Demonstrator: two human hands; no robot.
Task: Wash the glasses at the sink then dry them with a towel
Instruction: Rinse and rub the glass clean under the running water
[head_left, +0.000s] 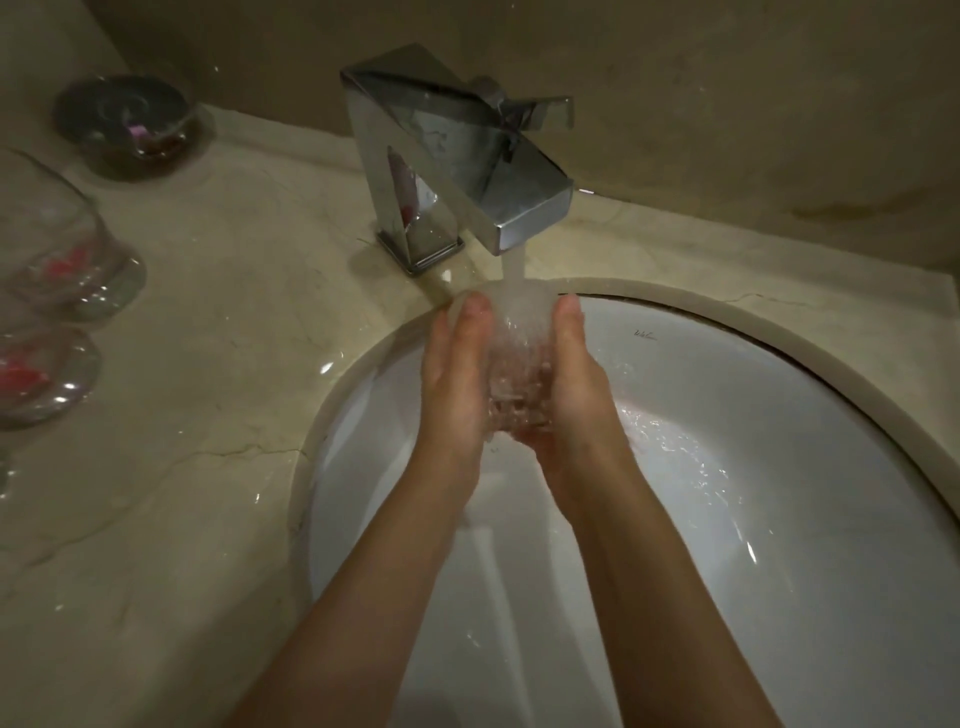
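Both hands, left hand (460, 384) and right hand (569, 384), grip one glass (511, 364) under the running tap (457, 156), above the white sink (727, 467). Wet marble counter (208, 364), more glasses (57, 249) left.

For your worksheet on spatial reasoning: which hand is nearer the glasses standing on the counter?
Left. The left hand is on the side toward the counter glasses; the right hand is farther, beyond the held glass.

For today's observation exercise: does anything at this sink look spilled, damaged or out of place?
Thin dark cracks or veins cross the marble counter left of the sink. Otherwise nothing stands out: both hands hold a glass under the faucet.
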